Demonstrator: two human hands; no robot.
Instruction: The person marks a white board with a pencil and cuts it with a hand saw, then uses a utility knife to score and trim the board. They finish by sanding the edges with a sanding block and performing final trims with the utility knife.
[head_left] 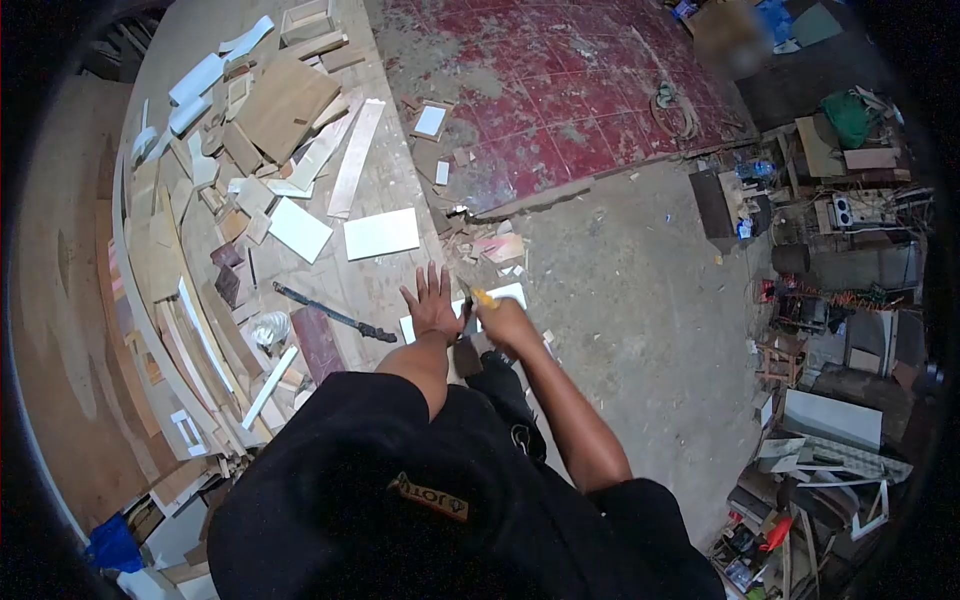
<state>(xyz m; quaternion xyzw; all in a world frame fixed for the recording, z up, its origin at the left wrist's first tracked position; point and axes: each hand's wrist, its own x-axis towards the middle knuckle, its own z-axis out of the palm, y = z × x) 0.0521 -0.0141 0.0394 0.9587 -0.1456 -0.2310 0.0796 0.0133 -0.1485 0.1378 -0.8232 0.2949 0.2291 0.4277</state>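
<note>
My left hand (434, 304) lies flat with its fingers spread, pressing on a white board (510, 294) at the bench edge. Just right of it, my right hand (506, 322) is closed around the yellow handle of a tool (484, 298). The tool's blade is too small to make out clearly. The white board reaches past the bench edge under both hands. To the left of my left hand, a dark strap-like bar (335, 312) rests on the bench. Beyond the hands lies a white rectangular panel (382, 234).
The wooden bench (400, 175) carries wood offcuts, a brown board (287, 108), another white panel (300, 230) and a clear plastic roll (270, 329). Red tiled floor (560, 90) and concrete lie to the right. Scrap and tools line the far right, near a white panel (832, 418).
</note>
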